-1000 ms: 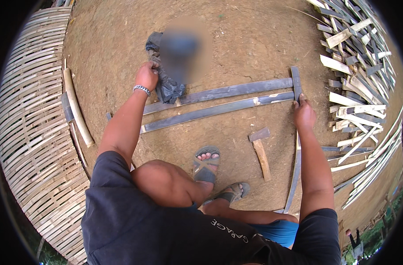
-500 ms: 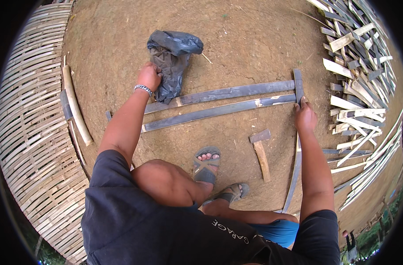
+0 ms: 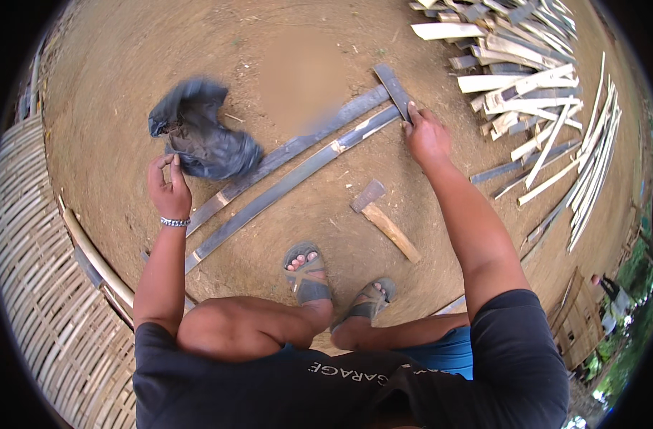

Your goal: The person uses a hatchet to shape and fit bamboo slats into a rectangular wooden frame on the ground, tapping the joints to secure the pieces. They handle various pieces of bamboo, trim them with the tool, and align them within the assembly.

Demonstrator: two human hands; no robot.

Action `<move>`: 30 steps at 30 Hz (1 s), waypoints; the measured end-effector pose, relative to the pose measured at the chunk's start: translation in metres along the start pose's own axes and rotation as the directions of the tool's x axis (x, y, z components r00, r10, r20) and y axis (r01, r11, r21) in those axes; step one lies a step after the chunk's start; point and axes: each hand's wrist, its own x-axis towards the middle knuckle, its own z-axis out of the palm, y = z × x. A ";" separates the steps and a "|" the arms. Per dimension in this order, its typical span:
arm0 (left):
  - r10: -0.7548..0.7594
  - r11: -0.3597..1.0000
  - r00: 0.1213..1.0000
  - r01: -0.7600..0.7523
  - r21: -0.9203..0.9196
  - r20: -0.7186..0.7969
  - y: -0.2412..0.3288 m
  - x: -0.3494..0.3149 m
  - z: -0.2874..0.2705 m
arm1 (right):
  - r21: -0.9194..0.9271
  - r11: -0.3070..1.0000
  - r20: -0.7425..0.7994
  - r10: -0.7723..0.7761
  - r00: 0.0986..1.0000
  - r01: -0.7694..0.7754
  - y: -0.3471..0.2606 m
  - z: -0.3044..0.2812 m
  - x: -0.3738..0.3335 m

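My left hand (image 3: 169,189) pinches the lower edge of a black plastic bag (image 3: 215,146). The bag is crumpled and blurred by motion, and brown shows inside its mouth. Closed on a short dark bamboo strip (image 3: 391,87), my right hand (image 3: 428,139) is at the far right end of two long strips. The short strip lies across their ends. The farther long strip (image 3: 305,139) and the nearer long strip (image 3: 283,185) run side by side on the ground, slanting down to the left; the bag partly overhangs the farther one.
A wooden-handled tool with a blocky metal head (image 3: 391,230) lies between my feet and right forearm. Split bamboo pieces (image 3: 516,89) are piled at the far right, beside long thin strips (image 3: 591,168). A woven bamboo panel (image 3: 44,250) borders the left. A person (image 3: 612,293) is in the right background.
My view has turned, so the strips slant more steeply. The bag has swung left and spread out, with my left hand now at its lower edge. My right hand remains on the short strip.
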 end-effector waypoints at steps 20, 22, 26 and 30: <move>-0.315 0.943 0.935 0.328 0.061 -0.164 -0.022 0.033 0.014 | 0.286 0.919 0.020 -0.288 0.957 0.271 0.024 0.066 -0.231; -0.398 0.916 0.911 0.390 -0.088 -0.107 -0.023 0.040 0.011 | 0.290 0.926 0.101 -0.280 0.955 0.241 0.028 0.069 -0.239; -0.627 0.630 0.776 0.552 -0.546 0.060 -0.034 0.043 0.018 | 0.326 0.929 0.122 -0.223 0.967 0.173 0.032 0.083 -0.242; -0.467 0.855 0.881 0.427 -0.294 -0.079 -0.032 0.042 0.015 | 0.371 0.921 0.121 -0.174 0.977 0.118 0.026 0.078 -0.236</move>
